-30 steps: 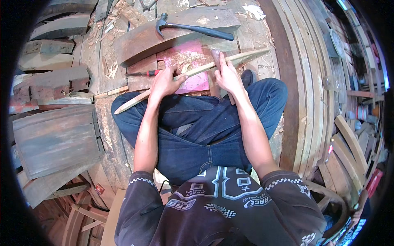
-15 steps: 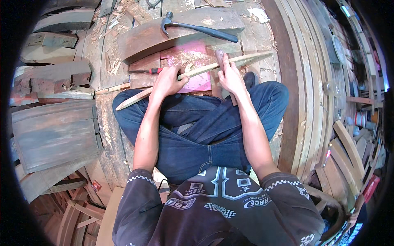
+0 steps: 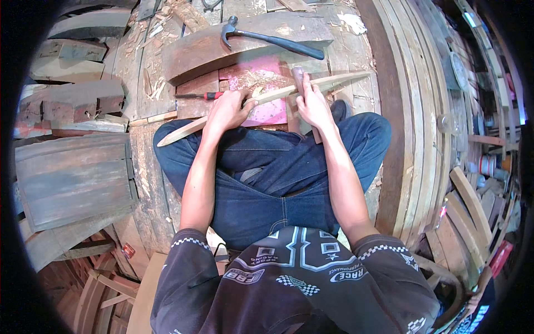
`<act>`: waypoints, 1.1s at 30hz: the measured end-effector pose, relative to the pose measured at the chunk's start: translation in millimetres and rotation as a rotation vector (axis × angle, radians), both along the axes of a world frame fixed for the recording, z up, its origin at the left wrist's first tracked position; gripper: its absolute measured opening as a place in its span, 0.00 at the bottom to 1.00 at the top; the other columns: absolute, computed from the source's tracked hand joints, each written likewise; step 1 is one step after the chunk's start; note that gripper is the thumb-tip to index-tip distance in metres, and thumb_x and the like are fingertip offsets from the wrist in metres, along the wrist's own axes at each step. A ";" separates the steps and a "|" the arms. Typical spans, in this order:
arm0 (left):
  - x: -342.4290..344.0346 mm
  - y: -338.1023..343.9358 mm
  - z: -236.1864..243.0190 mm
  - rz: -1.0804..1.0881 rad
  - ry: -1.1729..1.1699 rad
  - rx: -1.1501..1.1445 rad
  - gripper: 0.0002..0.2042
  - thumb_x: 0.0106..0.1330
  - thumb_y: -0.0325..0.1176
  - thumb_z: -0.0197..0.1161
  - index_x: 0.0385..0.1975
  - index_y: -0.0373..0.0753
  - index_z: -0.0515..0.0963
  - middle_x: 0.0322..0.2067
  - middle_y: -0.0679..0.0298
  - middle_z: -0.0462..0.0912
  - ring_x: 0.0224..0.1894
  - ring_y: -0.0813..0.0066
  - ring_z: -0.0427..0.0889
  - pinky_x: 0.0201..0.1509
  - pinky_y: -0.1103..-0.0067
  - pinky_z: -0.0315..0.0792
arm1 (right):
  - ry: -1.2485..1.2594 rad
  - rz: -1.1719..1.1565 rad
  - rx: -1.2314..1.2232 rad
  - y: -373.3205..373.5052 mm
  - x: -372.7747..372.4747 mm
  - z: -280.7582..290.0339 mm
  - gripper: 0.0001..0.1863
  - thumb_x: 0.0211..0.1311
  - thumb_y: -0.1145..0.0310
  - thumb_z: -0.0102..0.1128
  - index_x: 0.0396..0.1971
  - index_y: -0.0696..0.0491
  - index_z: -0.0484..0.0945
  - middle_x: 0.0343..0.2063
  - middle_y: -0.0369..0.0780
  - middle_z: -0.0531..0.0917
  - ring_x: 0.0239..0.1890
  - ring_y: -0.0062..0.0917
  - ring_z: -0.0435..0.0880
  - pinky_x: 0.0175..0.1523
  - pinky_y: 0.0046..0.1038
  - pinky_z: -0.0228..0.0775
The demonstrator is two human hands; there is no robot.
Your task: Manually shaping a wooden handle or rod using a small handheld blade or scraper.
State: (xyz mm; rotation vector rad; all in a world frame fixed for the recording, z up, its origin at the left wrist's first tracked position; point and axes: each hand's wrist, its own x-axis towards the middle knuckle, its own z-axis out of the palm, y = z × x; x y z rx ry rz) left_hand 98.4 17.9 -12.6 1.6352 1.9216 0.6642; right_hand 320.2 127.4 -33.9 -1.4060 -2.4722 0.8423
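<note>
A long pale wooden strip (image 3: 186, 132), pointed at its lower-left end, slants across in front of my knees. My left hand (image 3: 229, 111) is closed round it left of its middle. My right hand (image 3: 314, 108) is closed on a narrow brown bar (image 3: 298, 72), which lies crosswise against the strip; its exact kind is unclear, and my palm hides its middle. Just left of my left hand lies a tool with a red and black handle (image 3: 212, 96) and a thin dark shaft. Pink sheet material (image 3: 264, 69) with shavings on it lies beneath the strip.
A claw hammer (image 3: 272, 40) rests on a thick curved wooden piece (image 3: 194, 64) beyond my hands. Shaped timber blocks (image 3: 78, 103) and a wide wooden panel (image 3: 72, 181) stand at left. Long planks (image 3: 409, 128) run along the right side. Shavings litter the plank floor.
My hands, the strip and the brown bar look almost the same. The view has shifted very slightly.
</note>
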 end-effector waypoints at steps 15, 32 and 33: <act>-1.7 2.5 -1.6 -0.007 0.064 -0.069 0.15 0.65 0.41 0.58 0.33 0.33 0.79 0.27 0.43 0.79 0.34 0.44 0.80 0.38 0.59 0.71 | -0.102 -0.076 -0.033 3.9 2.8 -3.4 0.38 0.58 0.70 0.50 0.69 0.57 0.48 0.51 0.62 0.71 0.52 0.54 0.74 0.59 0.42 0.66; -8.1 -1.5 -14.4 -0.050 0.042 -0.022 0.16 0.65 0.42 0.58 0.32 0.32 0.78 0.25 0.41 0.77 0.32 0.42 0.78 0.34 0.58 0.68 | -0.079 0.309 -0.008 -13.9 -7.2 12.3 0.38 0.60 0.67 0.50 0.69 0.57 0.48 0.52 0.62 0.72 0.51 0.54 0.76 0.58 0.45 0.69; -4.8 3.7 -12.6 -0.029 0.057 -0.003 0.15 0.65 0.42 0.58 0.32 0.32 0.78 0.25 0.41 0.77 0.32 0.42 0.78 0.34 0.58 0.68 | -0.104 0.256 0.154 11.0 12.7 -17.3 0.38 0.60 0.66 0.50 0.69 0.57 0.48 0.51 0.61 0.74 0.46 0.53 0.79 0.54 0.45 0.72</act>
